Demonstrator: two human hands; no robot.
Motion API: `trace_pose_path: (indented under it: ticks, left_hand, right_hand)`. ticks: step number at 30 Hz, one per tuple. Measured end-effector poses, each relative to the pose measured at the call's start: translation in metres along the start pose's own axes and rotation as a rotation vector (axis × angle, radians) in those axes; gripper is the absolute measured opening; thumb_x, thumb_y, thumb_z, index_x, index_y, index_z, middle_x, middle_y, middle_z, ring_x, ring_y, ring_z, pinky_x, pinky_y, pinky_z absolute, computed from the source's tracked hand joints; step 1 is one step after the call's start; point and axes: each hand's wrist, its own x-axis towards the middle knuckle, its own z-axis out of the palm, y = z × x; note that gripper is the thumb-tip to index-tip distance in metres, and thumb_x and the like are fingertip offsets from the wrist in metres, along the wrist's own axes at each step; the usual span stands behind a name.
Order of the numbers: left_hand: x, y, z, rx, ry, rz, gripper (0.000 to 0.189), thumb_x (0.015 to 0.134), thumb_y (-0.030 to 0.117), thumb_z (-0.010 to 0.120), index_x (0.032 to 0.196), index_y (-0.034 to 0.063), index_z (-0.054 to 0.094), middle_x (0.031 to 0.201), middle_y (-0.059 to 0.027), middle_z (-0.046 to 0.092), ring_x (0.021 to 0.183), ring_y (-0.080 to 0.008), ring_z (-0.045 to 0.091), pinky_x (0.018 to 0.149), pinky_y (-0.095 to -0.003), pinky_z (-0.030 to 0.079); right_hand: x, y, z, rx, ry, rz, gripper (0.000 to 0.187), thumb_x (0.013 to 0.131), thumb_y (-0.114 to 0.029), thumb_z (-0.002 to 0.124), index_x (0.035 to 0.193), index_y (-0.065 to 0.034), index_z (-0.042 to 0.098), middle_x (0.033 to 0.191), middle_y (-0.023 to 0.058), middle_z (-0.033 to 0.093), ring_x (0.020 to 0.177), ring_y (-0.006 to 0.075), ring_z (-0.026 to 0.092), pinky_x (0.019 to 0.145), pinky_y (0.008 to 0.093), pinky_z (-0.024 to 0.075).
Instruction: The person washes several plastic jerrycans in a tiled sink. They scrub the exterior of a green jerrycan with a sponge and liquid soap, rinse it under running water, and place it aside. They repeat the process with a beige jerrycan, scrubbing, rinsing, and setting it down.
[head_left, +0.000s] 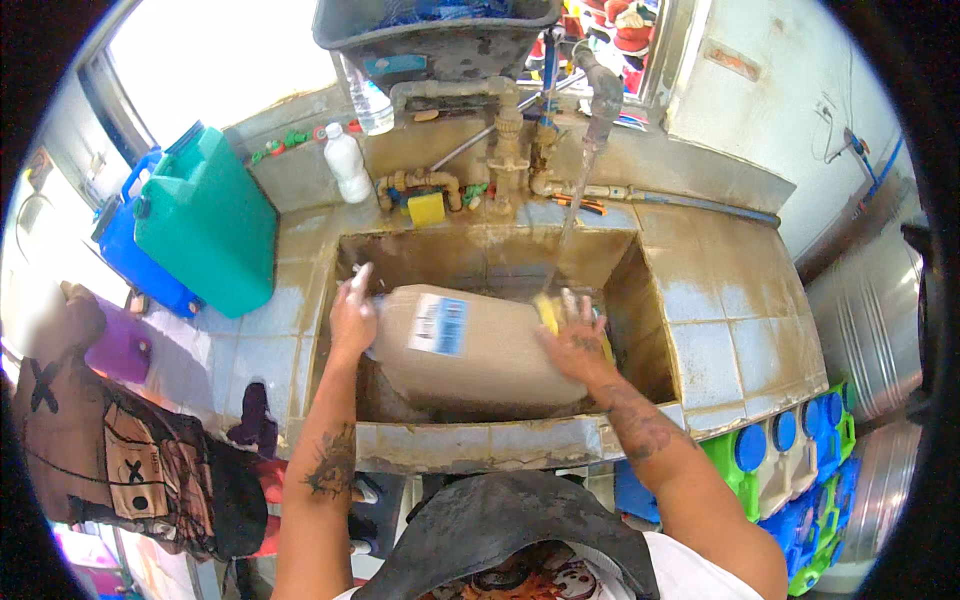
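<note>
A beige plastic container (502, 352) with a white and blue label lies on its side in the tiled sink (645, 322). My left hand (355, 315), with white suds on its fingers, grips its left end. Over the right end is my right hand (581, 337), fingers spread, pressing a yellow sponge (547, 313) that is partly hidden under the palm. From the faucet (602, 90) a stream of water (577, 210) runs down into the sink behind that hand. The container and right hand are slightly blurred.
On the left counter stand green (214, 225) and blue (142, 255) jerrycans and a purple container (120, 341). A person (135, 450) is at the left. Behind the sink are a white bottle (347, 165), another yellow sponge (427, 210) and pipes (508, 150). Colourful containers (795, 465) stand lower right.
</note>
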Motion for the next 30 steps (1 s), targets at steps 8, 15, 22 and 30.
trace_pose_path:
  ticks: [8,15,22,30]
  left_hand:
    - [-0.006,0.065,0.143,0.671,-0.233,-0.055,0.042,0.101,0.031,0.047,0.138,0.0167,0.06,0.142,-0.0111,0.058,0.137,-0.0331,0.047,0.113,-0.065,0.027]
    - [-0.018,0.059,0.14,0.633,-0.182,-0.036,0.041,0.102,0.035,0.046,0.135,0.0181,0.062,0.136,-0.008,0.061,0.136,-0.029,0.047,0.114,-0.0633,0.027]
    - [-0.031,0.067,0.125,0.655,-0.211,-0.097,0.041,0.101,0.032,0.049,0.139,0.0204,0.059,0.142,-0.0058,0.057,0.138,-0.0286,0.047,0.114,-0.0631,0.026]
    - [-0.051,0.08,0.122,0.631,-0.108,-0.134,0.041,0.101,0.032,0.049,0.139,0.0189,0.059,0.141,-0.0056,0.057,0.138,-0.0271,0.046,0.115,-0.0611,0.026]
  right_hand:
    - [0.011,0.017,-0.01,-0.096,-0.458,-0.123,0.065,0.101,-0.066,0.03,0.156,-0.0329,0.037,0.169,0.0125,0.012,0.155,0.0391,0.005,0.119,0.0681,0.0041]
    - [0.014,0.01,0.016,0.266,-0.373,0.198,0.068,0.103,-0.058,0.036,0.156,-0.0146,0.037,0.168,0.0159,0.012,0.155,0.0378,0.006,0.124,0.0564,0.0055]
    - [-0.009,0.127,0.009,0.654,-0.238,0.396,0.059,0.103,-0.05,0.047,0.128,0.0011,0.064,0.121,0.0173,0.069,0.105,0.0277,0.066,0.098,0.0425,0.0463]
    - [0.062,0.022,0.047,0.771,-0.689,0.158,0.059,0.102,-0.057,0.046,0.112,-0.004,0.07,0.099,0.0057,0.069,0.091,0.0178,0.056,0.086,0.0377,0.0469]
